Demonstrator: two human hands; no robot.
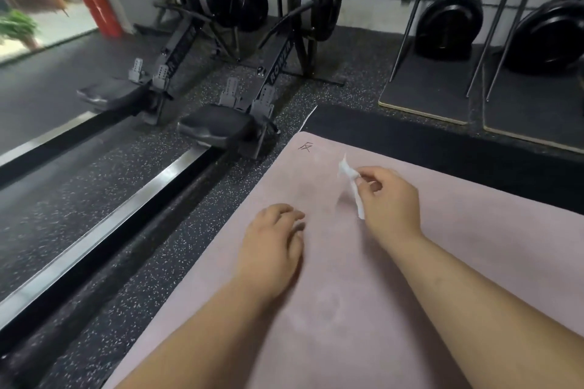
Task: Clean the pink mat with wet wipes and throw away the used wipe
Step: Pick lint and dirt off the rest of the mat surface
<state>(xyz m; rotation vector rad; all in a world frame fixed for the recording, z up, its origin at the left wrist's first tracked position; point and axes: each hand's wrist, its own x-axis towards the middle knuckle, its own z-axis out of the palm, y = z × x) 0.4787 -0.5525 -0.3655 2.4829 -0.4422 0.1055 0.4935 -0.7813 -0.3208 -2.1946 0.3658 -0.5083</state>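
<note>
The pink mat [474,262] lies on the speckled gym floor and fills the lower right of the view, with pale smudges on its surface and a dark mark near its far corner. My right hand [390,202] hovers over the far part of the mat and pinches a crumpled white wet wipe [350,181] between thumb and fingers. My left hand [271,246] rests palm down on the mat near its left edge, fingers loosely bent, holding nothing.
Two black rowing machines [227,126] with long metal rails stand just left of the mat. A black mat [442,142] lies beyond the pink one. Weight plates [448,25] and bars lean at the back right wall. A red fire extinguisher [101,11] stands at the back left.
</note>
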